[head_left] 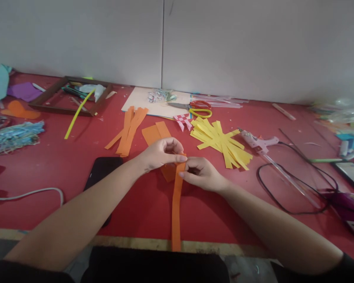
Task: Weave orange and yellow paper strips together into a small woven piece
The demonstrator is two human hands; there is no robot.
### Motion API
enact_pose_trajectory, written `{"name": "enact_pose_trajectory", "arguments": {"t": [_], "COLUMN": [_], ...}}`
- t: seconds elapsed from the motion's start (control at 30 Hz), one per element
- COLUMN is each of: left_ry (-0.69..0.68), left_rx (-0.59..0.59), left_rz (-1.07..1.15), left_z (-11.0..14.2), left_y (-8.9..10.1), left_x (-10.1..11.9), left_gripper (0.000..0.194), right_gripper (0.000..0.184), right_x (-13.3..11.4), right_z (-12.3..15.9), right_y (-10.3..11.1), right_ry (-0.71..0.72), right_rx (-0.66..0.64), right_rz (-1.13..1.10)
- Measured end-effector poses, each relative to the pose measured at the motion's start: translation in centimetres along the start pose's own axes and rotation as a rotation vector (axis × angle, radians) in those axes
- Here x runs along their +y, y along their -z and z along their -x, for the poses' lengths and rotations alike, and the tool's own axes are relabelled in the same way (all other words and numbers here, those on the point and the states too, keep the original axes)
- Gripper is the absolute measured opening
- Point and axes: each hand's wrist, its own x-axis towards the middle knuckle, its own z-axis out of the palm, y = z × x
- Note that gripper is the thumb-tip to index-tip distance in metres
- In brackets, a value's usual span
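Note:
Both hands meet over the red table [76, 165] at the top end of a long orange paper strip [176, 208]. The strip runs from my fingers down past the table's front edge. My left hand [162, 152] pinches the strip's top from the left, fingers closed. From the right, my right hand [202, 173] grips the same end, fingers curled on it. Just behind the hands lies a wider orange paper piece [156, 133]. A black phone [102, 171] lies under my left forearm.
Several orange strips [129, 129] lie left of centre, and a pile of yellow strips [221, 143] lies to the right. Red-handled scissors [194, 105], a pink woven piece [183, 121], a glue gun [258, 141] with black cable, a wooden frame [69, 96] and a white cable [29, 193] surround them.

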Motion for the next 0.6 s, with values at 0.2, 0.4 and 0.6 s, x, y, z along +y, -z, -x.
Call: {"name": "enact_pose_trajectory", "arguments": {"t": [0.2,0.4,0.6], "left_ry": [-0.004,-0.073,-0.117], "left_rx": [0.079,0.109,0.11], "left_rz": [0.052,0.096,0.044], "left_z": [-0.1,-0.2,-0.2], "left_y": [0.2,0.2,0.0], "left_x": [0.0,-0.1,-0.1], "left_gripper": [0.043,0.04,0.037], "right_gripper": [0.03,0.025,0.027], "right_x": [0.5,1.0,0.7], "right_z": [-0.2,-0.4,-0.7], "right_y": [0.1,0.2,0.2], "right_ry": [-0.097,-0.149,-0.152], "right_rx": [0.104,0.165,0.19], "right_rz": [-0.269,-0.481,-0.554]}}
